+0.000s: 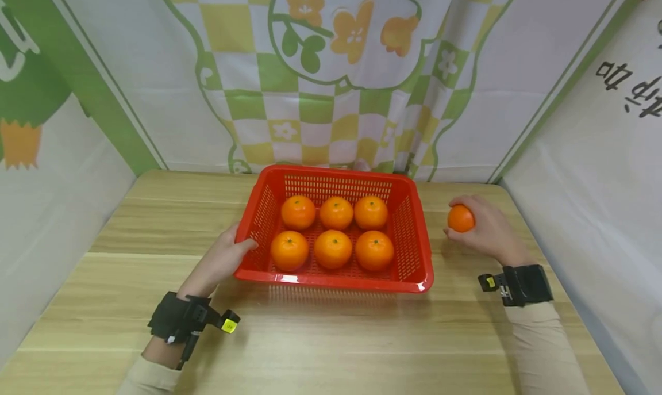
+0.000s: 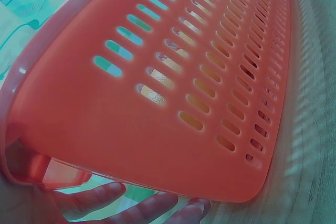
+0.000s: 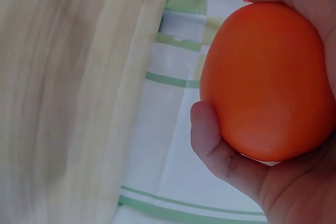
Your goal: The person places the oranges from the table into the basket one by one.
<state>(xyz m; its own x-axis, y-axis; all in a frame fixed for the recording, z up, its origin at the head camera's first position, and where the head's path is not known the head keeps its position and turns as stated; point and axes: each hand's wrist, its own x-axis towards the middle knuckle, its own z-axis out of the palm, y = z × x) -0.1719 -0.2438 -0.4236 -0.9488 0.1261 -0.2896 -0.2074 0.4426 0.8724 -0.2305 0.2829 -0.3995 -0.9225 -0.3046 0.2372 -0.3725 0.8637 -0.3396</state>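
A red plastic basket [image 1: 336,284] with slotted walls holds several oranges [image 1: 333,249], standing in two rows. My left hand [image 1: 223,253] grips the basket's left end, thumb over the rim and fingers along the outer wall. In the left wrist view the fingertips [image 2: 157,205] show beside the red slotted wall [image 2: 105,114]. To the right of the basket, my right hand [image 1: 488,228] holds a single smooth orange [image 1: 461,218]. Up close in the right wrist view, the thumb and fingers curve round opposite sides of this orange [image 3: 268,82].
The basket rests on a wood-grain table [image 1: 331,343], close to its back edge. Behind hangs a checked, flower-printed curtain [image 1: 320,107]. White printed cloth walls stand at the left [image 1: 62,211] and right [image 1: 600,171]. Black straps with small cameras [image 1: 526,286] are worn on both wrists.
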